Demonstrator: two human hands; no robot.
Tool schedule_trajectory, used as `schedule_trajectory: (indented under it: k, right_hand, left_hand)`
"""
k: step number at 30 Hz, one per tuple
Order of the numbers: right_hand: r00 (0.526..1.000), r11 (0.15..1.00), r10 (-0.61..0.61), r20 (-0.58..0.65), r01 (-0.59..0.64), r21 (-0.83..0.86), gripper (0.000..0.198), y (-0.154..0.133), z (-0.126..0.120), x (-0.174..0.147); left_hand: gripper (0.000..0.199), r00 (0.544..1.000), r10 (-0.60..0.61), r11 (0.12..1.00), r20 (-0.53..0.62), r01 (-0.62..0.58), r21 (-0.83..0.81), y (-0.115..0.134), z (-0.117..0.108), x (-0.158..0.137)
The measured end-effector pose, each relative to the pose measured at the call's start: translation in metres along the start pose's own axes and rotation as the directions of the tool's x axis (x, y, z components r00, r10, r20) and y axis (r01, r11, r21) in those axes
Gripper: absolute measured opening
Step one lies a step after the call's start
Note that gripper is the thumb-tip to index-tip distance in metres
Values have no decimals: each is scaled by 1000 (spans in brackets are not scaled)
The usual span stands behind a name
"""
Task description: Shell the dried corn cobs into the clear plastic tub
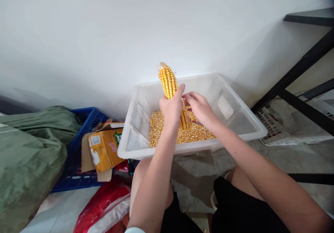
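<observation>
A yellow ear of corn (167, 81) leans up and to the left, its pale tip above the bin's far rim. My left hand (171, 109) is wrapped round it, thumb up. Below that hand shows more kernel-covered cob (185, 120) with a pale strip near its top; whether it is the same ear I cannot tell. My right hand (200, 109) is closed beside this lower part, fingertips against it. A thin greyish piece shows under the right hand, too small to name. Loose corn kernels (157, 130) lie beneath both hands in a translucent white plastic bin (241, 116).
Left of the bin stands a blue crate (86, 181) with torn cardboard packaging (104, 149) and a green cloth cover (33, 156). A red and white bag (104, 205) lies in front. A black metal frame (300, 62) rises at right, near a white basket (273, 123). A white wall is behind.
</observation>
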State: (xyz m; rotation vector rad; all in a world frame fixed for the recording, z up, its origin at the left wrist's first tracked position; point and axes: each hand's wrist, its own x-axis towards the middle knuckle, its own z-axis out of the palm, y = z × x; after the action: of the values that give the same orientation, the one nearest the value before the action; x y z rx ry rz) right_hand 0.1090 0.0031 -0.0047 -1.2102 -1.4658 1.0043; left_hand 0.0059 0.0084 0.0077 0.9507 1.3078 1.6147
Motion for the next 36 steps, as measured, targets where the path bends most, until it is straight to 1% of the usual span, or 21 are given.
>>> schedule_trajectory:
  k: [3, 5, 7, 9, 13, 16, 21, 24, 27, 30, 33, 36]
  right_hand:
    - [987, 980, -134, 83, 145, -135, 31, -8, -3, -10]
    - [966, 956, -218, 137, 240, -168, 30, -9, -3, -13]
    - [954, 947, -255, 159, 280, -160, 29, -8, -4, -14]
    - [958, 958, -240, 159, 260, -120, 30, -5, -5, -14]
    - [971, 989, -147, 190, 151, -7, 33, -3, -9, -13]
    - [974, 994, -111, 198, 113, 3, 28, -3, -11, -12]
    - [980, 990, -119, 157, 130, -62, 21, 1, -17, -7]
    - [981, 990, -115, 156, 127, -66, 32, 3, -20, -3]
    - [971, 990, -139, 194, 140, 9, 39, 2, -18, -3]
    - [965, 982, -187, 186, 175, 77, 32, 1, -11, -7]
    - [969, 975, -219, 111, 214, 55, 20, 3, -7, -9]
    - [972, 973, -229, 46, 229, 3, 17, 7, -11, -4]
  left_hand:
    - [46, 999, 21, 1000, -43, -21, -4, 1, -4, 5]
    - [46, 997, 32, 1000, -72, -32, 2, 3, -6, 7]
    - [47, 996, 37, 999, -83, -36, 13, 4, -8, 8]
    - [46, 997, 42, 999, -67, -40, 25, 6, -9, 8]
    - [46, 1000, 31, 999, 5, -31, 40, 6, -13, 7]
    - [46, 1000, 6, 998, 19, -7, 59, 5, -14, 6]
    - [46, 999, -19, 997, 26, 17, 71, 0, -15, 5]
    - [47, 999, 2, 996, 34, -5, 84, -2, -16, 7]
    - [49, 999, -5, 997, 46, 1, 83, -4, -17, 9]
    - [51, 996, -44, 998, 77, 40, 49, -4, -16, 11]
    - [52, 993, -68, 998, 98, 68, 4, -4, -16, 13]
    - [52, 990, -99, 994, 100, 103, -37, -5, -18, 15]
